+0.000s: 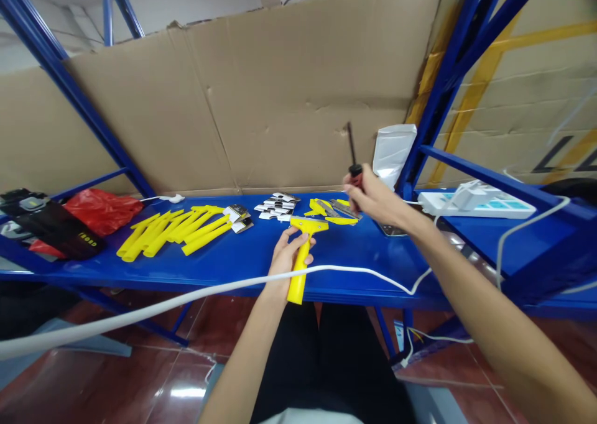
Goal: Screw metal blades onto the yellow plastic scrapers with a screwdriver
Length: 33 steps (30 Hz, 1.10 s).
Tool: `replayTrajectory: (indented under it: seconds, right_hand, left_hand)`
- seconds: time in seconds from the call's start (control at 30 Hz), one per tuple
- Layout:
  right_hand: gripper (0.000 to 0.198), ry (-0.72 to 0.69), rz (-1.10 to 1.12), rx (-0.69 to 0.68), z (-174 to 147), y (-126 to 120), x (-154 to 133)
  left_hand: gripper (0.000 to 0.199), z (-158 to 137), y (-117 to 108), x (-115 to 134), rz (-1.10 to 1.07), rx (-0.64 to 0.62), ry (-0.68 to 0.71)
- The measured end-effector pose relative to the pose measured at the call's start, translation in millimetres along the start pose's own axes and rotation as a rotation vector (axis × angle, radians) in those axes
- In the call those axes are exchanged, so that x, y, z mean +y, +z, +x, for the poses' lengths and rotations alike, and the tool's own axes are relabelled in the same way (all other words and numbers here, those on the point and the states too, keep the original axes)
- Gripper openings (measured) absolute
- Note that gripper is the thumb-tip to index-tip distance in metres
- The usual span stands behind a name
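My left hand (285, 256) is wrapped round a yellow scraper (300, 270), its wide head pointing away from me and its handle hanging over the shelf's front edge. Raised to the right, my right hand (370, 195) grips a screwdriver (354, 163) by its red and black handle, the dark shaft pointing up. Beyond the held scraper lie loose yellow pieces with metal blades (333, 210). Several small black and white packets (278, 205) sit left of them. Farther left is a row of yellow scraper handles (163, 230), with a few printed cards (239, 217) at their right end.
A white cable (224, 284) crosses in front of the blue shelf (242, 268). Cardboard (303, 101) stands behind it. At the left are a red plastic bag (102, 209) and a black case (56, 225); a white power strip (480, 203) lies at the right.
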State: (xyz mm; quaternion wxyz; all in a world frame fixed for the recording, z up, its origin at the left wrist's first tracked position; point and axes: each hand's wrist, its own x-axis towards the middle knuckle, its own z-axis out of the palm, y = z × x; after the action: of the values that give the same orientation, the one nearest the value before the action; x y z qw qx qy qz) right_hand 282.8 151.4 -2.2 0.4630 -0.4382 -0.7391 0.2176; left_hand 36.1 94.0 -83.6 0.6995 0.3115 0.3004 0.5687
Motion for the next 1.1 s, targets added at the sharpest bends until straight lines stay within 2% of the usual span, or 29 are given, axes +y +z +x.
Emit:
replayTrajectory:
  seconds: [0.1, 0.2, 0.23, 0.37, 0.43, 0.5, 0.57, 0.67, 0.73, 0.9, 1.0, 1.1]
  right_hand:
    - [0.024, -0.005, -0.052, 0.135, -24.5, -36.7, -20.0]
    - [0.027, -0.162, -0.374, 0.256, -64.9, -56.9, -44.0]
    - [0.027, -0.197, -0.408, 0.316, -78.1, -58.5, -51.1]
    - [0.056, -0.253, -0.153, 0.826, -114.1, -48.6, -67.7]
    - [0.052, -0.269, -0.095, 0.943, -123.0, -42.6, -68.4]
    - [0.038, -0.285, -0.103, 0.892, -130.0, -39.6, -64.3]
    - [0.029, -0.258, -0.155, 0.752, -137.0, -38.4, -56.5]
    - [0.04, -0.167, -0.203, 0.576, -146.3, -35.9, -44.3]
    - [0.048, -0.166, -0.208, 0.549, -149.5, -32.9, -41.4]
    - [0.044, -0.206, -0.149, 0.791, -145.9, -26.4, -48.9]
    - [0.039, -0.32, -0.236, 0.943, -139.4, -25.1, -46.5]
    - [0.04, -0.403, -0.127, 0.998, -132.3, -23.5, -37.5]
  left_hand:
    - [0.057, -3.4, 0.7, 3.3, -0.002, 0.01, -0.002]
    - [0.057, -6.2, 2.2, 5.4, 0.036, -0.012, -0.012]
    - [0.058, -6.7, 2.8, 5.6, 0.045, -0.017, -0.008]
    - [0.061, -8.8, 6.2, 5.3, 0.093, -0.025, 0.015]
    - [0.062, -10.3, 8.4, 4.8, 0.114, -0.029, 0.026]
    - [0.062, -11.6, 10.4, 4.5, 0.128, -0.029, 0.039]
    - [0.062, -12.0, 11.6, 4.2, 0.143, -0.03, 0.045]
    - [0.063, -10.6, 11.3, 3.6, 0.153, -0.036, 0.036]
    - [0.063, -9.5, 10.5, 2.8, 0.162, -0.043, 0.034]
    - [0.061, -10.8, 10.5, 0.9, 0.199, -0.055, 0.052]
    - [0.059, -13.7, 11.5, 1.1, 0.203, -0.059, 0.073]
    - [0.058, -15.9, 11.9, 2.0, 0.2, -0.072, 0.073]
